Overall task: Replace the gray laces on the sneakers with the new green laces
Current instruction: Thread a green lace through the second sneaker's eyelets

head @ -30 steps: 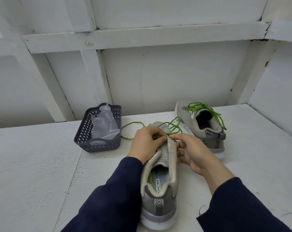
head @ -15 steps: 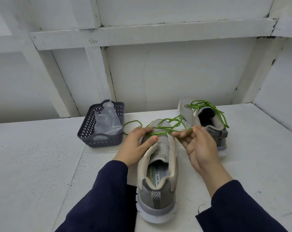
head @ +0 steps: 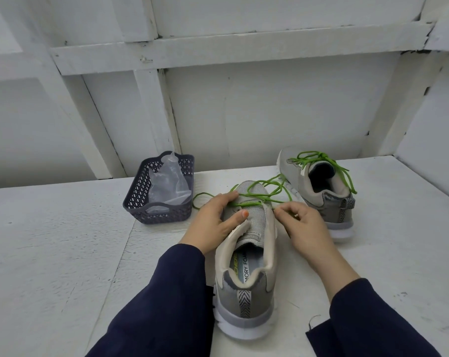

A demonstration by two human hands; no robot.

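A white plank wall [head: 269, 112] stood behind a white table [head: 50, 253]. On the table the near sneaker [head: 246, 292] sat heel toward the person, with only its lowest eyelets threaded. The far sneaker [head: 290, 171], at the back right, already looked fully laced in green. A dark basket [head: 151, 210] with a clear bag [head: 166, 184] in it stood to the left.

The left hand [head: 213, 220] gripped the near sneaker's forefoot, thumb on the tongue and fingers over the outer side. The right hand [head: 303, 228] had its fingers curled tight, pinching the lace [head: 264, 186] beside a right-side eyelet. The rest of the lace lay in loose loops over the toe and trailed toward the basket.

The loops could snag or knot when pulled, since they crossed one another. A hard tug might also draw the free end back out of its eyelet or leave the two ends uneven. The tip could miss the eyelet if the left hand let the upper shift.
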